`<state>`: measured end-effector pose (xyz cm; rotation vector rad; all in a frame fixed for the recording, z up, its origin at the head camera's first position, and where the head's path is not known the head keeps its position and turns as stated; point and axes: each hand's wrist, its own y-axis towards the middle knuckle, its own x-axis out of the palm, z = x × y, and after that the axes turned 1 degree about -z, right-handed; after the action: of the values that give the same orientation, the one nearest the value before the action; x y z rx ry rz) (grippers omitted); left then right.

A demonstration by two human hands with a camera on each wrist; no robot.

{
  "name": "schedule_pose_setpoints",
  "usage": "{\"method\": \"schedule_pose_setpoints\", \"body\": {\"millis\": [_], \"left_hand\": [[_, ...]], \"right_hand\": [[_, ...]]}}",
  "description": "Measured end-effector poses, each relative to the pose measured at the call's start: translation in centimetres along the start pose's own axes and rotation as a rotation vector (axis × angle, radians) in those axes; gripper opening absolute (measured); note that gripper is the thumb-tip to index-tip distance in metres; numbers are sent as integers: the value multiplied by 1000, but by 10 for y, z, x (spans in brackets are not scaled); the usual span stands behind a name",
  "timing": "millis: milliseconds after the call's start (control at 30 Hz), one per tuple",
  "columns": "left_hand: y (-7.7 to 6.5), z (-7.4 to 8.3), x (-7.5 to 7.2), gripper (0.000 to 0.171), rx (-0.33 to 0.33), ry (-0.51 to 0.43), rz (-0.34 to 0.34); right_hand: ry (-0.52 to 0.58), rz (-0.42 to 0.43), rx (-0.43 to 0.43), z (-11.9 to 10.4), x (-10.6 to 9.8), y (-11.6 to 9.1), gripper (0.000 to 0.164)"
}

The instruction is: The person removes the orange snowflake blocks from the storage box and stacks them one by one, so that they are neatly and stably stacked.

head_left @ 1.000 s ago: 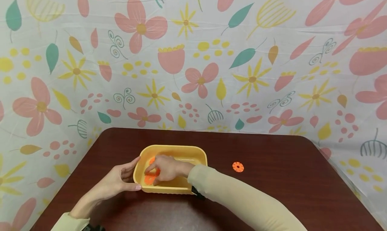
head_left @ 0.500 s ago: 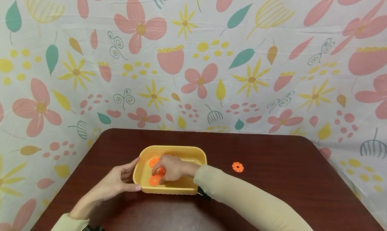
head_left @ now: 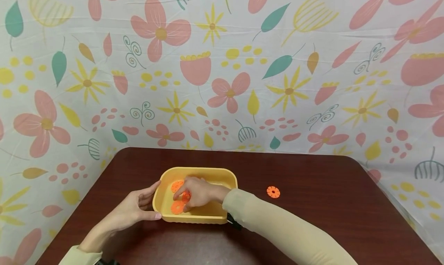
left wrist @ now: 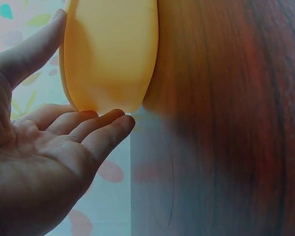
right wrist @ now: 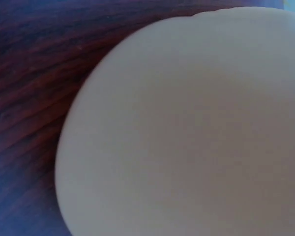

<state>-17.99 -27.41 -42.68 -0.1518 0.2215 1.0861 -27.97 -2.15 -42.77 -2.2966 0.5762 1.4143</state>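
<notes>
A yellow plastic tub [head_left: 227,176] stands on the table, with orange slotted discs [head_left: 177,186] inside at its left end. My left hand [head_left: 130,207] holds the tub's left end, thumb at the near corner and fingers at the far one. In the left wrist view the thumb and fingertips [left wrist: 117,114] touch the tub wall [left wrist: 113,49]. My right hand [head_left: 199,193] reaches down into the tub, fingers bent over the discs. One disc [head_left: 186,196] shows under its fingers; I cannot tell whether they pinch it. The tub wall [right wrist: 187,128] hides this hand in the right wrist view.
Another orange slotted disc [head_left: 273,192] lies on the dark wooden table [head_left: 305,215], right of the tub. A flower-printed cloth [head_left: 222,64] hangs behind the table's far edge. The right sleeve [head_left: 277,226] crosses the tub's near right corner.
My right hand has shifted slightly right inside the tub, uncovering more of the discs, and has stayed nearly still since. The left hand and the tub keep their places.
</notes>
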Motion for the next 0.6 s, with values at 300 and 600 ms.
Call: {"method": "schedule_pose_setpoints", "body": {"millis": [300, 600], "left_hand": [[0, 2, 0, 98, -6, -1, 1], [0, 2, 0, 98, -4, -16, -11]], "right_hand": [[10, 20, -12, 0, -1, 2, 33], [56, 39, -62, 1, 2, 2, 29]]}}
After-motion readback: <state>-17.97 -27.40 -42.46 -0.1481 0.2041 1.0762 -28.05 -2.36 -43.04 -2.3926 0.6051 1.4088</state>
